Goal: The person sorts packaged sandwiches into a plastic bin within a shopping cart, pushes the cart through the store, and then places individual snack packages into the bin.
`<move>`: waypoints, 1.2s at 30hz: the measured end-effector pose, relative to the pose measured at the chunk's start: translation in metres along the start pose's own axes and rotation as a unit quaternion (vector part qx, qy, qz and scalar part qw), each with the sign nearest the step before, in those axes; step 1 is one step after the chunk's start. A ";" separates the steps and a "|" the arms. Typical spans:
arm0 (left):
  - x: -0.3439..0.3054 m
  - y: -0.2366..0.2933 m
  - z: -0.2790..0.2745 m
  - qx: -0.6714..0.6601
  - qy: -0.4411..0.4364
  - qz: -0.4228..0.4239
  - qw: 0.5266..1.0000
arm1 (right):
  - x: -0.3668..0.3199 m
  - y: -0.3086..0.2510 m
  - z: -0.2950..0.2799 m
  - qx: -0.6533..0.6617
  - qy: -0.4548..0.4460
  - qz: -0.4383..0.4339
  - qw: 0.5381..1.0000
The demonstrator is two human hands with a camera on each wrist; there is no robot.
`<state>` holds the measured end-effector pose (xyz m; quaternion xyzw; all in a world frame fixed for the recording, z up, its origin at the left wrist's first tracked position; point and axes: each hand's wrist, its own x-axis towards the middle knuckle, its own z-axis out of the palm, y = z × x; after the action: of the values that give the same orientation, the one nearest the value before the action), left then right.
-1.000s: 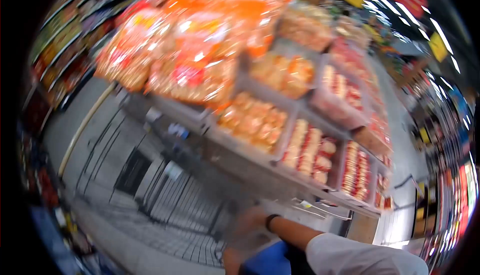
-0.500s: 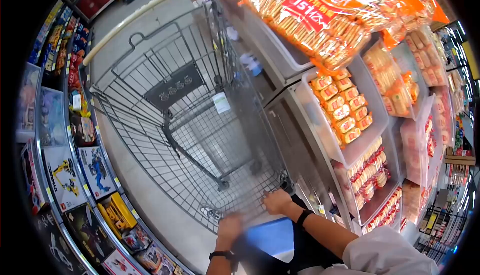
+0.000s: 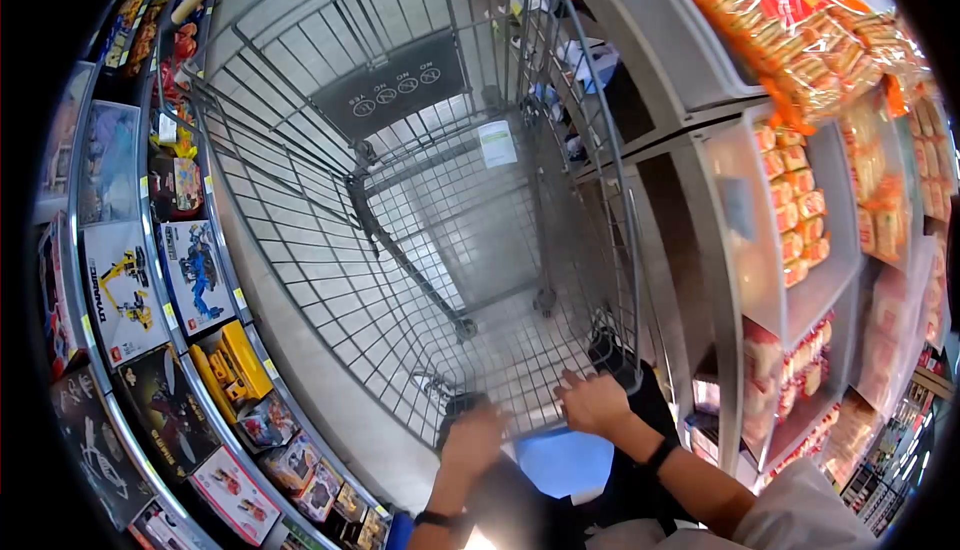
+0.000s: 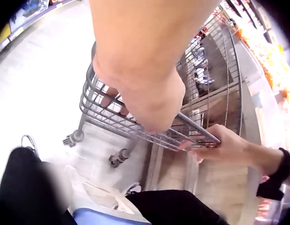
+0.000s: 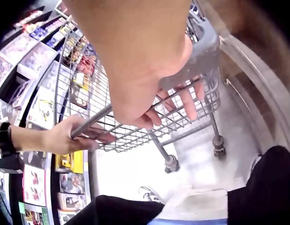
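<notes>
A grey wire shopping cart fills the middle of the head view, with nothing lying in its basket. My left hand and right hand are at its near end, a short way apart. The left wrist view has my left hand over the top rim, fingertips showing among the wires. Seen from the right wrist, my right hand lies over the rim beside a grey plastic corner, its fingers bent down round the wires, while my left hand grips the rim further left.
Shelves of boxed toys run along the left. On the right stands a display with clear bins of packaged snacks and a large orange snack bag. A blue and white thing lies below the hands, between dark-clothed legs.
The head view has turned, and the snack display now sits further right. Both hands, blurred or partly hidden one second ago, now show more clearly at the cart's end.
</notes>
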<state>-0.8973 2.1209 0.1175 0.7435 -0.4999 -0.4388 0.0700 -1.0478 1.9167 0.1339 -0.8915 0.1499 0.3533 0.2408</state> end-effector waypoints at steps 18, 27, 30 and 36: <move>0.009 0.003 -0.012 0.010 0.091 0.049 0.995 | 0.004 0.013 0.012 -0.023 0.251 -0.038 0.967; 0.011 0.006 -0.005 0.096 0.217 0.088 0.968 | -0.006 0.016 0.012 -0.072 0.368 -0.069 0.924; 0.016 0.004 -0.015 0.186 0.232 0.070 0.952 | -0.001 0.019 0.011 -0.093 0.394 -0.079 0.911; 0.039 -0.020 -0.014 0.252 0.226 0.063 0.939 | 0.000 0.017 0.005 -0.130 0.351 -0.036 0.927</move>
<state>-0.8690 2.0947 0.0925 0.7830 -0.6113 -0.1136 0.0189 -1.0581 1.9047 0.1254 -0.9867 0.1458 0.0249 0.0676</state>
